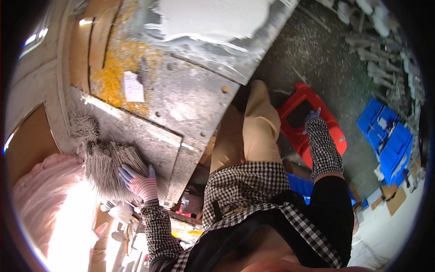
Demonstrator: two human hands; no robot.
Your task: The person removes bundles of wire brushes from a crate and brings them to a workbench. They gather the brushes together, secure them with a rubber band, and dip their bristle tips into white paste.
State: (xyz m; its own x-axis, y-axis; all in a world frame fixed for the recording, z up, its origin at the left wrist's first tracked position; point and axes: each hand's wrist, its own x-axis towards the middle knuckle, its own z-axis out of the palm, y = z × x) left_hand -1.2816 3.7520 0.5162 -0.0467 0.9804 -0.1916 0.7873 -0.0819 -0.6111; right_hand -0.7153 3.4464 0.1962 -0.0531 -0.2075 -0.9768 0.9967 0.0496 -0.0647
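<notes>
My left hand, in a pink-striped glove with bluish-grey fingers, lies on a thick bundle of thin grey rods. Its fingers are stretched out and spread over the rods, which lean at the table's left end. My right hand, in a bluish glove, reaches down to the red plastic stool beside my legs. That hand is at the frame of the stool's opening, with its fingers over the red edge; the underside of the grip is hidden.
A worn grey metal table stands on the left, with a white powdery slab and a scrap of paper on it. Pink plastic sheeting hangs at far left. Blue bins and a pile of grey pieces lie at right.
</notes>
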